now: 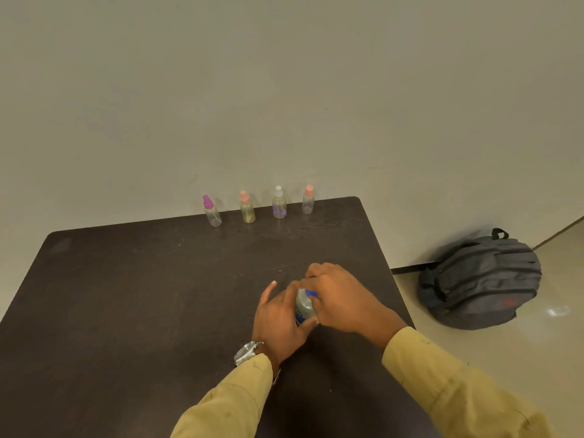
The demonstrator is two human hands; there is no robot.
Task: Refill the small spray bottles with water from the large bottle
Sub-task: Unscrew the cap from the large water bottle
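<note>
**Both hands on the large bottle, spray bottles waiting at the wall**

The person is standing at the dark counter (pixel 142 295) and working with both hands near its right side. The large bottle (pixel 304 306) is standing on the counter between the hands. The left hand (pixel 281 314) is wrapping around the bottle's body, its grip clamped on the clear plastic, though the forefinger is sticking out straight and touching nothing. The right hand (pixel 338 298) is coming over from above, fingers curled down and its grip clamped on the bottle's top, where a bit of blue cap (pixel 311 293) is peeking out beneath them. A silver wristwatch (pixel 246 352) is showing on the left wrist, and both arms are wearing mustard sleeves (pixel 442 380).

Well apart from the hands, four small spray bottles are standing upright in a row along the counter's far edge by the wall: a magenta-capped bottle (pixel 212 211), a yellowish bottle (pixel 247 207), a purple-tinted bottle (pixel 279 203) and a peach-capped clear bottle (pixel 308 200), all with their tops on.

A grey backpack (pixel 480 282) is slumping on the floor to the right of the counter.
</note>
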